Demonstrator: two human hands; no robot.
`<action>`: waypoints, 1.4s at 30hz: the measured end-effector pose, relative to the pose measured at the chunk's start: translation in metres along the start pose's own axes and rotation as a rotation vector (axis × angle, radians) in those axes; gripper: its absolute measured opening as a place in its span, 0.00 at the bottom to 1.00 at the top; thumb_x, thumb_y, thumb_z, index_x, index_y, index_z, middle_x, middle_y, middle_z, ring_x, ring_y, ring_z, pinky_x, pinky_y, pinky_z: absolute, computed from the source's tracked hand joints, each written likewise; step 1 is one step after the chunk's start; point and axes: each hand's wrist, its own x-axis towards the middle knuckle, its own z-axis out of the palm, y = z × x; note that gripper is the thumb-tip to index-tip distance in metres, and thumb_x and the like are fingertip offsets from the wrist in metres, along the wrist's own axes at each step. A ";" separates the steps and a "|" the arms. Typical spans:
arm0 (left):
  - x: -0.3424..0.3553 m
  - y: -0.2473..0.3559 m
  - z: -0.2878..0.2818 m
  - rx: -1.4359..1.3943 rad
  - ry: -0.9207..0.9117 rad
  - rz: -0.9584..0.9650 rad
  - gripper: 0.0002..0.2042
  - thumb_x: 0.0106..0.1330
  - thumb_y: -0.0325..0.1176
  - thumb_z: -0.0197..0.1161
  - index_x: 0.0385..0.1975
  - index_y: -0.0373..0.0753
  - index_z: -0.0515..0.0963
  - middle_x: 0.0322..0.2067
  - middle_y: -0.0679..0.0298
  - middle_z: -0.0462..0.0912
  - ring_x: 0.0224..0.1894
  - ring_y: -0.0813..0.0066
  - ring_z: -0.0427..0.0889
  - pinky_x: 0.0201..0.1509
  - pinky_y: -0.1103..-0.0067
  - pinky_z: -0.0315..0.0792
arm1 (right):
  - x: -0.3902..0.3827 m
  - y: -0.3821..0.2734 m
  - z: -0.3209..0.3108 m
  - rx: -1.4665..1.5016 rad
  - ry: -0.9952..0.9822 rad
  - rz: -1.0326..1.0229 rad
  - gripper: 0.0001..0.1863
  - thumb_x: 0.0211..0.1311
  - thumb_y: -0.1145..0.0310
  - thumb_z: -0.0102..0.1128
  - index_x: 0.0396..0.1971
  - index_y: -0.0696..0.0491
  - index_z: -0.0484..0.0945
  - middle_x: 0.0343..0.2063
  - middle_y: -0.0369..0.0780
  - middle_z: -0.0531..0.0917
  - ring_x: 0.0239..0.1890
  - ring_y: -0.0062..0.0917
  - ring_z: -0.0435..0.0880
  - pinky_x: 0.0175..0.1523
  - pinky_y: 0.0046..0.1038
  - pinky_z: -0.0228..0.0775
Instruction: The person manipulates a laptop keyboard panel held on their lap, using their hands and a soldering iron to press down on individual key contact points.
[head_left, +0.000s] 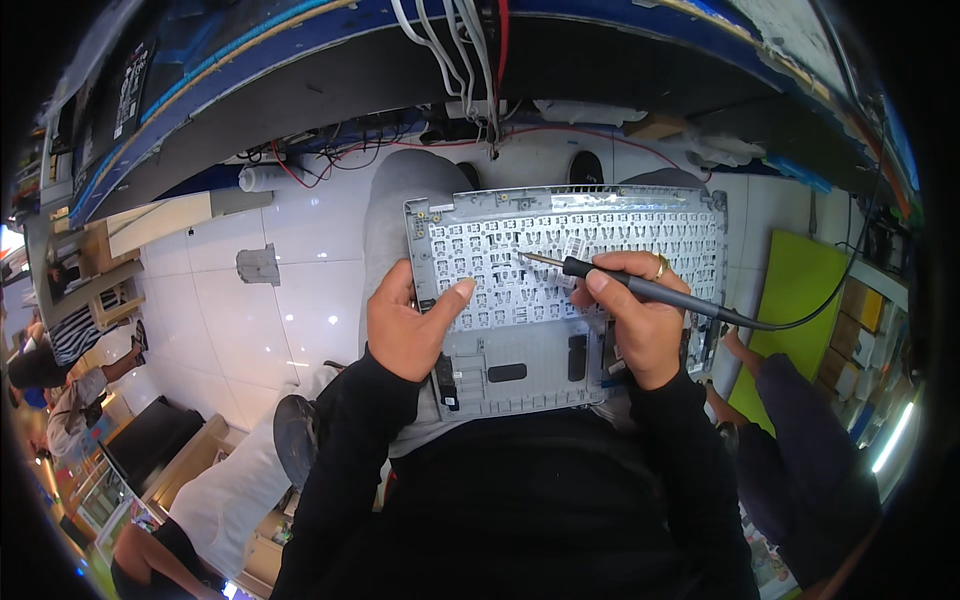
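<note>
Across my lap lies a grey laptop palm-rest cover (520,365), its inner side up, with the silver back of a keyboard (480,290) showing in its upper part. My left hand (412,325) grips the cover's left edge, thumb on top and the other fingers partly hidden beneath. In my right hand (640,305) is a dark-handled soldering iron (660,292), held like a pen. Its thin metal tip points left and is at the keyboard back, left of the middle; whether it touches cannot be told. A cable runs from the iron's handle off to the right.
A dark workbench edge (330,95) crosses ahead, with white cables (460,60) hanging from it. Other people sit close by: a light-trousered leg (235,505) at lower left, a dark-trousered leg (800,430) at right. A green panel (790,310) stands at right beside shelves.
</note>
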 end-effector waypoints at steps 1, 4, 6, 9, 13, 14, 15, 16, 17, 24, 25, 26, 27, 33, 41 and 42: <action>0.001 0.000 0.000 -0.011 -0.001 -0.011 0.14 0.69 0.27 0.70 0.51 0.28 0.79 0.45 0.56 0.89 0.46 0.74 0.87 0.52 0.76 0.80 | 0.000 -0.001 -0.001 0.000 0.002 -0.006 0.09 0.66 0.80 0.69 0.44 0.63 0.83 0.36 0.45 0.88 0.36 0.28 0.91 0.43 0.26 0.84; 0.001 0.000 0.000 0.008 -0.008 -0.023 0.14 0.70 0.26 0.69 0.51 0.28 0.79 0.45 0.56 0.89 0.47 0.74 0.87 0.53 0.76 0.79 | 0.001 -0.002 -0.001 -0.020 -0.008 -0.026 0.08 0.66 0.80 0.69 0.44 0.63 0.83 0.36 0.45 0.88 0.35 0.28 0.91 0.43 0.26 0.83; -0.002 0.002 0.003 -0.003 0.003 0.000 0.14 0.70 0.26 0.70 0.51 0.28 0.79 0.45 0.56 0.89 0.47 0.74 0.87 0.53 0.76 0.79 | 0.000 -0.003 -0.002 -0.021 0.005 -0.009 0.08 0.66 0.80 0.69 0.43 0.63 0.83 0.35 0.45 0.88 0.35 0.28 0.91 0.42 0.26 0.83; -0.004 0.005 0.003 -0.014 0.012 0.019 0.14 0.70 0.26 0.70 0.51 0.28 0.79 0.45 0.55 0.89 0.47 0.74 0.87 0.54 0.76 0.79 | 0.001 -0.004 -0.002 -0.016 -0.005 -0.033 0.07 0.65 0.81 0.69 0.42 0.63 0.84 0.34 0.45 0.88 0.35 0.28 0.91 0.42 0.26 0.82; -0.009 0.002 0.004 -0.019 0.017 -0.001 0.14 0.69 0.26 0.70 0.51 0.28 0.78 0.46 0.56 0.88 0.47 0.74 0.87 0.54 0.76 0.79 | -0.001 -0.002 -0.003 -0.013 -0.016 -0.017 0.07 0.65 0.81 0.69 0.42 0.63 0.84 0.33 0.45 0.88 0.35 0.28 0.90 0.42 0.26 0.82; -0.009 0.001 0.004 -0.035 0.022 -0.014 0.14 0.69 0.26 0.70 0.51 0.29 0.78 0.46 0.56 0.88 0.47 0.74 0.86 0.54 0.76 0.79 | -0.001 -0.002 -0.002 0.001 -0.016 -0.013 0.07 0.65 0.81 0.69 0.42 0.63 0.84 0.33 0.44 0.88 0.35 0.27 0.90 0.42 0.26 0.82; -0.008 0.001 0.003 -0.036 0.023 -0.011 0.14 0.69 0.26 0.70 0.51 0.29 0.78 0.46 0.56 0.88 0.47 0.74 0.86 0.54 0.76 0.79 | -0.001 -0.002 -0.001 0.011 -0.014 -0.021 0.07 0.65 0.81 0.69 0.42 0.63 0.84 0.33 0.45 0.88 0.35 0.27 0.90 0.42 0.26 0.82; -0.008 0.000 0.003 -0.032 0.018 -0.006 0.14 0.69 0.26 0.70 0.51 0.29 0.78 0.46 0.56 0.88 0.47 0.74 0.86 0.54 0.75 0.79 | -0.001 -0.002 -0.002 0.010 -0.013 -0.019 0.07 0.65 0.81 0.69 0.42 0.63 0.84 0.33 0.45 0.88 0.35 0.27 0.90 0.42 0.26 0.82; -0.008 0.000 0.003 -0.028 0.013 -0.002 0.14 0.69 0.26 0.70 0.51 0.29 0.78 0.46 0.56 0.88 0.47 0.74 0.86 0.54 0.75 0.79 | -0.001 -0.001 -0.003 -0.008 -0.024 -0.028 0.08 0.65 0.81 0.69 0.42 0.63 0.84 0.33 0.45 0.88 0.35 0.28 0.91 0.43 0.26 0.82; -0.004 0.000 -0.001 -0.021 -0.020 0.013 0.16 0.70 0.27 0.70 0.53 0.28 0.77 0.46 0.56 0.88 0.46 0.75 0.87 0.52 0.77 0.79 | -0.001 -0.001 -0.002 -0.022 -0.036 -0.045 0.07 0.65 0.82 0.69 0.42 0.63 0.83 0.34 0.45 0.88 0.35 0.28 0.91 0.42 0.26 0.83; -0.003 0.000 -0.002 -0.040 -0.020 0.013 0.15 0.71 0.27 0.70 0.52 0.28 0.77 0.45 0.57 0.88 0.45 0.76 0.86 0.52 0.77 0.79 | -0.001 -0.001 -0.002 -0.022 -0.036 -0.041 0.07 0.65 0.82 0.69 0.42 0.63 0.83 0.34 0.45 0.88 0.35 0.28 0.91 0.42 0.26 0.83; -0.002 -0.001 -0.002 -0.060 -0.019 0.014 0.13 0.71 0.27 0.69 0.50 0.28 0.77 0.44 0.57 0.88 0.44 0.77 0.86 0.51 0.77 0.79 | -0.001 0.000 -0.002 -0.022 -0.038 -0.049 0.07 0.65 0.82 0.69 0.42 0.63 0.83 0.34 0.45 0.88 0.35 0.28 0.91 0.42 0.26 0.83; -0.001 -0.003 -0.003 -0.061 -0.019 0.010 0.13 0.71 0.27 0.69 0.50 0.28 0.77 0.44 0.57 0.88 0.44 0.77 0.86 0.51 0.77 0.79 | -0.001 0.000 -0.003 -0.022 -0.040 -0.056 0.08 0.65 0.82 0.69 0.42 0.63 0.83 0.34 0.45 0.88 0.35 0.28 0.91 0.42 0.26 0.83; 0.006 -0.012 -0.013 -0.126 -0.014 -0.015 0.07 0.73 0.25 0.65 0.43 0.31 0.75 0.39 0.60 0.86 0.41 0.81 0.84 0.46 0.80 0.78 | -0.002 -0.001 -0.002 -0.006 -0.031 -0.023 0.08 0.65 0.82 0.69 0.42 0.63 0.84 0.34 0.45 0.88 0.35 0.28 0.91 0.43 0.26 0.83; 0.013 -0.007 -0.013 -0.118 -0.070 0.023 0.08 0.74 0.25 0.64 0.47 0.30 0.74 0.39 0.61 0.86 0.40 0.82 0.84 0.43 0.84 0.77 | -0.002 -0.005 0.007 -0.028 -0.068 -0.034 0.07 0.65 0.81 0.70 0.42 0.63 0.84 0.35 0.44 0.88 0.36 0.27 0.91 0.43 0.25 0.82; 0.013 -0.006 -0.013 -0.119 -0.069 0.021 0.08 0.74 0.25 0.64 0.47 0.30 0.74 0.39 0.61 0.86 0.40 0.82 0.84 0.43 0.84 0.77 | -0.002 -0.005 0.010 -0.027 -0.079 -0.040 0.07 0.65 0.80 0.70 0.42 0.63 0.84 0.34 0.44 0.88 0.36 0.27 0.91 0.43 0.25 0.82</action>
